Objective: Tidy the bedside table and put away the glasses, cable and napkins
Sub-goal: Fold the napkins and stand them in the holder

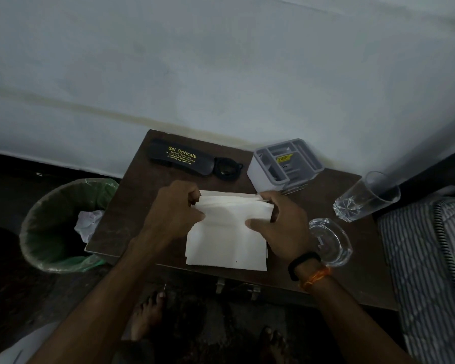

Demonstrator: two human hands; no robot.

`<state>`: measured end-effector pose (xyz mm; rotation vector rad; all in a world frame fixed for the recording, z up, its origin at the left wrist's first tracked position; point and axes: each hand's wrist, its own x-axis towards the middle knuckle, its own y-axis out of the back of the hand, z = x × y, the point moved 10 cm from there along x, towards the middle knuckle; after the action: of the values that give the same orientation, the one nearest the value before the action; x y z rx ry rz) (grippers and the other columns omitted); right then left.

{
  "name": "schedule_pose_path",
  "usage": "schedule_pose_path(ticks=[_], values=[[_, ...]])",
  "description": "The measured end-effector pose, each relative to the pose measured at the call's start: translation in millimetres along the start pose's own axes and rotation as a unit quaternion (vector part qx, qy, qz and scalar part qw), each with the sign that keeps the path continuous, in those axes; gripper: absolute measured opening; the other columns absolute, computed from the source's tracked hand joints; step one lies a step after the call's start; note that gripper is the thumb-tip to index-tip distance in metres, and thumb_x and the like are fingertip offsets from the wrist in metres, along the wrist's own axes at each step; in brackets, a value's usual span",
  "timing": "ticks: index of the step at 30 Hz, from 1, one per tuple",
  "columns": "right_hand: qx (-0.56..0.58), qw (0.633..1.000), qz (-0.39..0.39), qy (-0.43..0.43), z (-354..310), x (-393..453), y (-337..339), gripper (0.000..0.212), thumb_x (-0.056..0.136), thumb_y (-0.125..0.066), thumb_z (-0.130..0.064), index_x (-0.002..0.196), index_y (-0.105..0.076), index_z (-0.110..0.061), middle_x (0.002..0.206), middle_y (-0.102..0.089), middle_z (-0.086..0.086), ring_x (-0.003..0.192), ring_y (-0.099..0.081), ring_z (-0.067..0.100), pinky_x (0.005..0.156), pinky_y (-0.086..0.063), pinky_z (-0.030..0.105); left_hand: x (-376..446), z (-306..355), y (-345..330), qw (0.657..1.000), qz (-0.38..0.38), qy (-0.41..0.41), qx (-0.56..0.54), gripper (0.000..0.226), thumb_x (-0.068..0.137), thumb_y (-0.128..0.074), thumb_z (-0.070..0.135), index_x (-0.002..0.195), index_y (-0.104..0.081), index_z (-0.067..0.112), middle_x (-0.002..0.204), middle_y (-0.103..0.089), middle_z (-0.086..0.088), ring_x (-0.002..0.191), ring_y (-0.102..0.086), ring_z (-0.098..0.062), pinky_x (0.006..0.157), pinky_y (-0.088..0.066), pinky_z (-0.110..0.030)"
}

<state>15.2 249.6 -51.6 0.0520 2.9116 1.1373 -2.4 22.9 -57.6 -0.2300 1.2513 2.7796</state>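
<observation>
A stack of white napkins (226, 240) lies in the middle of the dark wooden bedside table (132, 195). My left hand (174, 206) grips the stack's upper left edge, and my right hand (279, 224) grips its upper right edge, thumb pressed on top. The far part of the stack is lifted and bent toward me. A black glasses case (174, 157) with yellow lettering lies at the table's back, with dark glasses (227, 169) at its right end. No cable is visible.
A grey organiser box (286, 164) stands at the back right. A tall drinking glass (365, 198) and a glass ashtray (331, 240) sit at the right. A bin with a green liner (61, 224) stands left of the table. A striped mattress (426, 271) is at the right.
</observation>
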Motion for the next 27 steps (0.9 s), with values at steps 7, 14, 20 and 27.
schedule_pose_path(ticks=[7,14,20,27], values=[[-0.035,0.998,0.018,0.052,-15.3,-4.3,1.4,0.064,0.072,-0.078,-0.023,0.127,-0.047,-0.033,0.11,-0.066,-0.01,0.096,-0.061,0.011,0.079,-0.053,0.03,-0.6,2.6,0.0,1.0,0.002,-0.011,-0.005,0.023,0.074,-0.081,0.008,0.087,-0.062,0.011,0.105,-0.07,-0.008,0.086,-0.061,-0.014,0.075,-0.05,-0.024],[-0.198,0.965,-0.008,0.174,-31.5,-7.5,-20.2,0.042,0.075,-0.078,-0.03,0.115,-0.066,-0.027,0.116,-0.051,-0.001,0.103,-0.051,0.018,0.085,-0.048,0.03,0.1,5.6,-1.8,1.0,-0.005,-0.015,-0.006,0.022,0.074,-0.081,0.009,0.086,-0.063,0.012,0.106,-0.07,-0.008,0.089,-0.062,-0.015,0.079,-0.05,-0.027],[-0.178,0.963,0.02,0.203,-38.5,-4.3,-13.7,0.025,0.066,-0.08,-0.02,0.082,-0.061,-0.025,0.089,-0.062,-0.008,0.087,-0.055,0.018,0.075,-0.045,0.038,1.3,3.3,-1.2,0.999,0.006,-0.04,-0.004,0.038,0.071,-0.084,0.014,0.093,-0.053,0.011,0.099,-0.059,-0.001,0.089,-0.056,-0.014,0.064,-0.04,-0.011],[0.058,0.99,-0.076,0.1,-29.5,3.9,-2.8,0.013,0.075,-0.076,-0.013,0.081,-0.065,-0.016,0.078,-0.067,-0.004,0.074,-0.062,0.011,0.065,-0.051,0.03,-0.9,26.9,5.0,0.992,-0.002,-0.099,-0.071,0.1,0.057,-0.093,0.025,0.14,-0.036,0.023,0.144,-0.036,-0.001,0.126,-0.039,-0.017,0.101,-0.045,-0.038]])
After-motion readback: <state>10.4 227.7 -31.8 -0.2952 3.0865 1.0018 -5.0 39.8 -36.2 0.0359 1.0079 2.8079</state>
